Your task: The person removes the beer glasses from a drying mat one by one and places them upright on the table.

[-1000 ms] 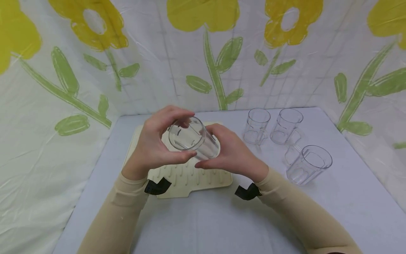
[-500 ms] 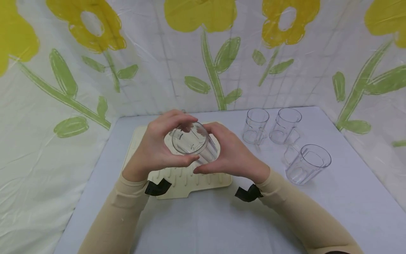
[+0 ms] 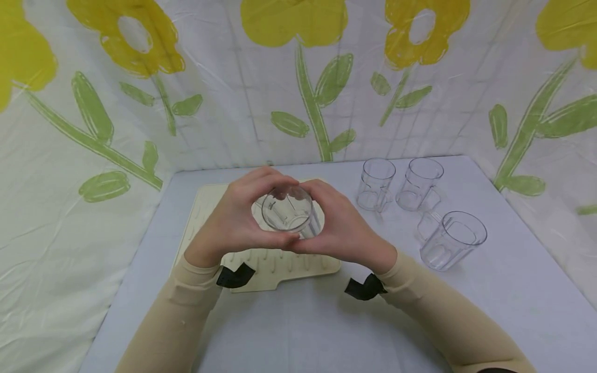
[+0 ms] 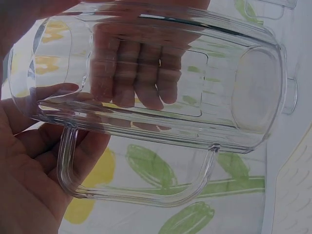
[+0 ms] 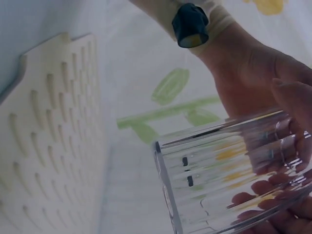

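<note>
A clear glass mug is held up over the cream ribbed drainage board, its mouth tilted toward the head camera. My left hand curls its thumb and fingers round the rim end. On the other side, my right hand grips the mug's body, and the two thumbs meet at its near side. The left wrist view has the mug lying sideways, its handle at the bottom and the right hand's fingers showing through the glass. In the right wrist view, the mug's base points toward the board.
Three more clear mugs stand on the white-covered table to the right: one at the back, another beside it, and a third nearer the front. A flower-printed white curtain closes off the back and sides.
My left hand has moved slightly right and down along with the mug's rim, closer to the right hand, so the thumbs now meet. The mug's mouth faces up more. The other mugs have stayed put.
</note>
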Tool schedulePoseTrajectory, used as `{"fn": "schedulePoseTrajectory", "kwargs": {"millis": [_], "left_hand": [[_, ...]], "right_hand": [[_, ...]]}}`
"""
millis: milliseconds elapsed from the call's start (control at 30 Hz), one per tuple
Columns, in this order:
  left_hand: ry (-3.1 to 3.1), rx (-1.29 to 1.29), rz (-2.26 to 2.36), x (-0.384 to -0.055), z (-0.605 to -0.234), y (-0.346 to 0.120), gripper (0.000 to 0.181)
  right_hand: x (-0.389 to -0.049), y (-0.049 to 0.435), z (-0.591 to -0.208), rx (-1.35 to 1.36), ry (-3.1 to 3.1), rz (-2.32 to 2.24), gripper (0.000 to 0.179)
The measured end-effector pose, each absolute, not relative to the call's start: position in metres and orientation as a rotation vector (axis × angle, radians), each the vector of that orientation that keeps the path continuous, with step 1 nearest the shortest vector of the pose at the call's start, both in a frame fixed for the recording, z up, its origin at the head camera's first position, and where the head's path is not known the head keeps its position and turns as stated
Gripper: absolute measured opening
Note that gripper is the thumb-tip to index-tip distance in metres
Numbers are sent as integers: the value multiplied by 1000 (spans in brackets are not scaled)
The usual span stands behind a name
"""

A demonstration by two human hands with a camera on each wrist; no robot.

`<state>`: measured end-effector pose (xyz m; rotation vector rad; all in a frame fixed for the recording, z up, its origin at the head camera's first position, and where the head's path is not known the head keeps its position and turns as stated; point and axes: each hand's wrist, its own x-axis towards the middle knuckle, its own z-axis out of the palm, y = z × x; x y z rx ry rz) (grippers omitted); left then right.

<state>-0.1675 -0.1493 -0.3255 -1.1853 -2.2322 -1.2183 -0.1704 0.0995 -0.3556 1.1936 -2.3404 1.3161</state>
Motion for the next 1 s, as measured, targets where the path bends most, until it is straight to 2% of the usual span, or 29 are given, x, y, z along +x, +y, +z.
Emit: {"fn": "schedulePoseTrajectory", "kwargs": {"millis": [733, 833, 1000], "left_hand": [[-2259, -1221, -1274, -169, -323, -160, 83], [-2221, -1204, -1298, -172, -321, -169, 77], [-2148, -1104, -1393, -179, -316, -193, 56]], "right_hand": [[-170, 101, -354, 1131, -2349, 1351, 73], [-170, 103, -353, 1114, -2356, 1381, 73], [-170, 102, -350, 1072, -2379, 1377, 73]]}}
